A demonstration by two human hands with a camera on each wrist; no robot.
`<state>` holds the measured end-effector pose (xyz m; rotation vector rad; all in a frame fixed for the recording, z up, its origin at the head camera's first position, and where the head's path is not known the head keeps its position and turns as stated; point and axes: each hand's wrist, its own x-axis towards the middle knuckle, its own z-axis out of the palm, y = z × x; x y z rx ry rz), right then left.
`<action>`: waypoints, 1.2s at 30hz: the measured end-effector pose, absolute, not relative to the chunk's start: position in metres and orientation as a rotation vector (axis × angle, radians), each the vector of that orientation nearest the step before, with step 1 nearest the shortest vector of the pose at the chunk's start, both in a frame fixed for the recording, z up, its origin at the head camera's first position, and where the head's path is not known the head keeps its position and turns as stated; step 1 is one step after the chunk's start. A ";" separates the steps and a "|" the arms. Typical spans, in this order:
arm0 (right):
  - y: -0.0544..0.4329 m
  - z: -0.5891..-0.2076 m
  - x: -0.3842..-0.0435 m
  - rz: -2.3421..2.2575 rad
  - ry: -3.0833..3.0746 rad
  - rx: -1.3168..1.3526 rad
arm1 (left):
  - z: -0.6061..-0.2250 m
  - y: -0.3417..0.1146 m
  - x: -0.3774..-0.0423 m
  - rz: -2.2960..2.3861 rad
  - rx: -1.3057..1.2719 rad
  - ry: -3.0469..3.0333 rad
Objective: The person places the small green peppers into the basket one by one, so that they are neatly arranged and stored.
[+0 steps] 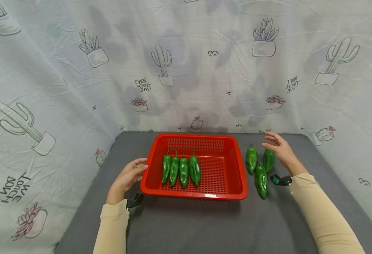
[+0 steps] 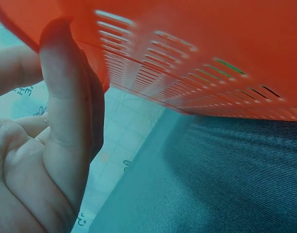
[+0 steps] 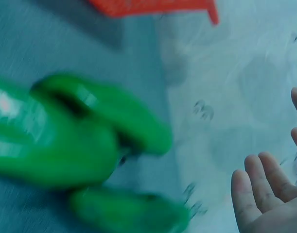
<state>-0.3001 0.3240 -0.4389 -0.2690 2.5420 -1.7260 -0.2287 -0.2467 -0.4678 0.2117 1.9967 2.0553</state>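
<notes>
A red plastic basket [image 1: 193,193] with slotted walls stands on the grey table. Several green peppers [image 1: 184,173] lie side by side in its left half, stems toward the back. My left hand [image 1: 129,175] holds the basket's left rim, pinching it between thumb and fingers; the left wrist view shows the thumb [image 2: 65,92] against the red edge. Past the basket's right side, my right hand [image 1: 281,150] hovers with relaxed fingers and nothing in it. Below and beside it are three loose peppers: one left [image 1: 251,160], one in front [image 1: 261,180], and one partly covered [image 1: 269,160].
The grey table [image 1: 186,229] reaches toward me in front of the basket. A pale curtain [image 1: 192,70] printed with potted cacti hangs behind and along both sides. Dark wrist bands [image 1: 135,200] with small devices sit on both wrists.
</notes>
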 end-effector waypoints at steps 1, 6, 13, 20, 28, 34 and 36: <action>0.328 -0.443 -0.300 -1.726 2.548 -0.245 | -0.468 -0.247 -0.229 2.058 0.213 1.993; 0.344 -0.464 -0.299 -1.657 2.585 -0.117 | -0.466 -0.246 -0.228 2.068 0.208 1.980; 0.356 -0.486 -0.298 -1.565 2.611 -0.035 | -0.467 -0.245 -0.228 2.068 0.197 1.977; 0.357 -0.498 -0.303 -1.428 2.659 -0.021 | -0.469 -0.245 -0.230 2.074 0.202 1.983; 0.352 -0.503 -0.307 -1.363 2.676 -0.018 | -0.470 -0.245 -0.231 2.079 0.201 1.985; 0.349 -0.503 -0.308 -1.375 2.652 -0.050 | -0.470 -0.245 -0.231 2.080 0.198 1.982; 0.348 -0.504 -0.309 -1.364 2.651 -0.064 | -0.470 -0.245 -0.231 2.078 0.194 1.987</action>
